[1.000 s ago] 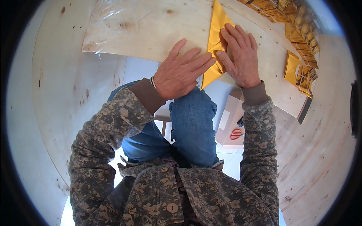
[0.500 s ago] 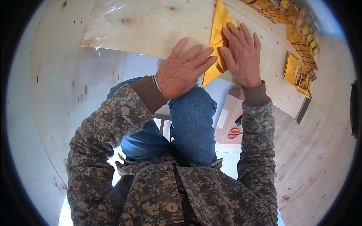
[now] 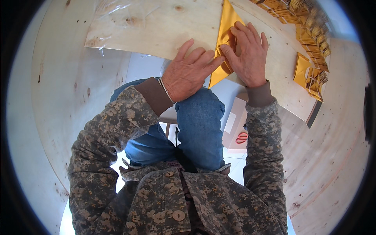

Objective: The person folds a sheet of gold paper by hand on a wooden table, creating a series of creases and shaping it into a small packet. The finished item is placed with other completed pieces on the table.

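Note:
A folded sheet of shiny golden paper (image 3: 224,33) lies on the wooden board, a long pointed shape with a crease and a raised flap near its middle. My left hand (image 3: 188,68) reaches in from the left, its fingers bent and the fingertips on the paper's lower part; its thumb is hidden beneath, and the little finger stands away. My right hand (image 3: 249,53) is at the paper's right edge. Its thumb lies on the fold and its fingers reach past the flap, so the golden paper sits between thumb and fingers.
Several folded golden pieces (image 3: 309,43) stand in a curved row at the far right, with another golden piece (image 3: 301,70) beside them. Clear plastic film (image 3: 117,13) lies at the far left of the wooden board (image 3: 156,29). Below, an open cardboard box (image 3: 235,117) holds red-handled scissors (image 3: 241,137).
My left fingers have bent and drawn back a little. My right thumb has moved up and left onto the fold, and the right hand has shifted slightly left.

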`<state>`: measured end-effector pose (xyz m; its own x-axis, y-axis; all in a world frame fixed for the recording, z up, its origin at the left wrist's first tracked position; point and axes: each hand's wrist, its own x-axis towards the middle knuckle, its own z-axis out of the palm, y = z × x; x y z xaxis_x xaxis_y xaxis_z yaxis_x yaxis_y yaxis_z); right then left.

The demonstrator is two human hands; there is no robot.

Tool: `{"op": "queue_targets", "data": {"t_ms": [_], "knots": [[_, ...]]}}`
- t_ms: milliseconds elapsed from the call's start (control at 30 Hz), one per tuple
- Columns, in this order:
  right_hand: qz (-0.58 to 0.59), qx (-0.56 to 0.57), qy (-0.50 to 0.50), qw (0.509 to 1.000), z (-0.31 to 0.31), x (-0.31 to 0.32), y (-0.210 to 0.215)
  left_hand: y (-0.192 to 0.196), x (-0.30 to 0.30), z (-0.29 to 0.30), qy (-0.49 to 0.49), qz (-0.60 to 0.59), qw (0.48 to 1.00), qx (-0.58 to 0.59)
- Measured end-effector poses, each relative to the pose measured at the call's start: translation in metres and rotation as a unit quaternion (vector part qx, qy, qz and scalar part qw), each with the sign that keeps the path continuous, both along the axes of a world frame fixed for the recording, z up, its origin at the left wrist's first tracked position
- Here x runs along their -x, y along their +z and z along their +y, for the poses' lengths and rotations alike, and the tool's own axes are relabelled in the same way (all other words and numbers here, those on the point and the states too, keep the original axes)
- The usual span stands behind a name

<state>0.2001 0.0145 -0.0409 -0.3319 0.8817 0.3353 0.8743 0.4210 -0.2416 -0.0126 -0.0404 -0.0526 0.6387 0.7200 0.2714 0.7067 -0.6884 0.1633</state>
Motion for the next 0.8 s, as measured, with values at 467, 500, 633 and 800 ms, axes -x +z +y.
{"op": "queue_targets", "data": {"t_ms": [467,500,633,800], "knots": [[-0.012,0.004,-0.042,0.999,-0.002,0.011,-0.002,0.000,0.002,-0.001,-0.015,0.035,0.999,-0.034],[-0.012,0.004,-0.045,0.999,-0.003,0.012,-0.002,0.001,0.002,-0.001,-0.017,0.036,0.998,-0.043],[-0.008,0.005,-0.051,0.999,-0.003,0.015,-0.002,0.002,0.002,-0.002,-0.022,0.041,0.998,-0.033],[-0.012,0.010,-0.051,0.999,-0.003,0.015,-0.001,0.002,0.001,-0.002,-0.013,-0.002,1.000,-0.024]]}}
